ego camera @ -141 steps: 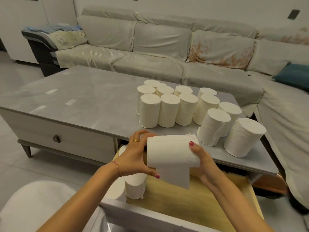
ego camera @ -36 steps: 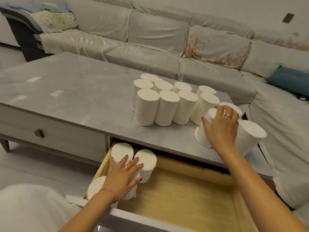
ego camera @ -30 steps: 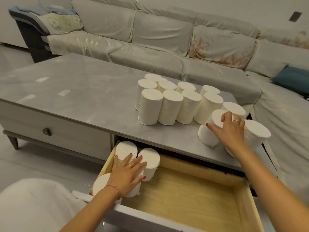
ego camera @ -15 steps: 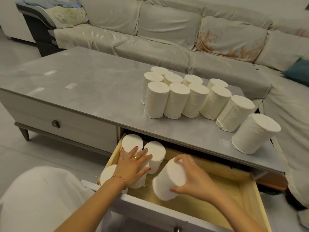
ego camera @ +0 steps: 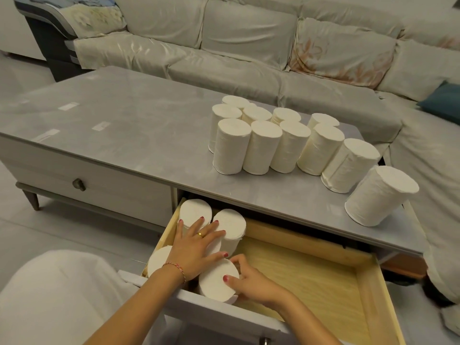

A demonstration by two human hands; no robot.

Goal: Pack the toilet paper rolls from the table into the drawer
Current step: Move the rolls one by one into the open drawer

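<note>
In the near left corner of the open drawer (ego camera: 368, 272), the right hand (ego camera: 251, 280) is setting a toilet paper roll (ego camera: 218, 280) upright, its fingers and thumb curled round the roll's side. Half a second ago this roll was being carried, tilted, above the drawer's middle; a second ago the same hand was lifting it from the right end of the surface (ego camera: 112, 125). The left hand (ego camera: 196, 247) is lying flat with fingers spread and straight, pressing on the tops of the rolls already packed along the drawer's left wall, just as it was a second ago, steadying them while the newcomer is being nudged against them. Four other rolls are showing there: one at the far left corner (ego camera: 195, 211), one beside it (ego camera: 230, 225), one mostly hidden under the palm, and one at the near left edge (ego camera: 159, 260).

That is making roughly five rolls in the drawer, while a cluster of about eleven rolls (ego camera: 276, 140) is still standing toward the surface's right edge, the nearest one (ego camera: 378, 195) by the front right corner. Most of the packing is probably still ahead, and the drawer's wooden floor to the right is offering plenty of room.
</note>
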